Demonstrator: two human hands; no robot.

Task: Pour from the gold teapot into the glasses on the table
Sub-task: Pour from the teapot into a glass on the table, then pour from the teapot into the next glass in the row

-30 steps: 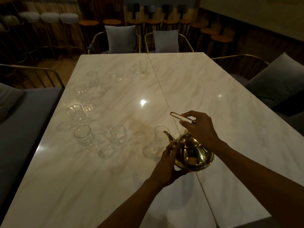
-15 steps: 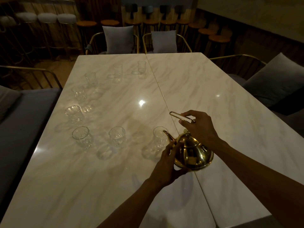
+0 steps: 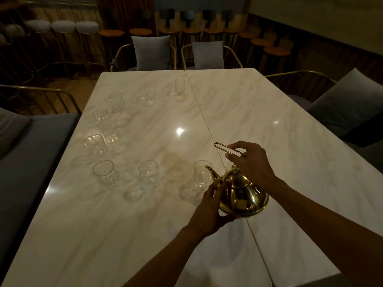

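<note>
Gold teapot (image 3: pixel 242 195) is tilted, spout at the nearest glass (image 3: pixel 202 174). Right hand (image 3: pixel 251 160) grips its wire handle (image 3: pixel 226 148); left hand (image 3: pixel 213 206) cups the body's left side.

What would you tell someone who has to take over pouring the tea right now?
Right hand grips the wire handle. Left hand cups the gold teapot from the side.
The teapot is tipped, its spout at the nearest glass.
No tea shows in any glass, so I cannot tell what is done.
Left: finish this glass, then the seven others curving along the left of the table.
</note>
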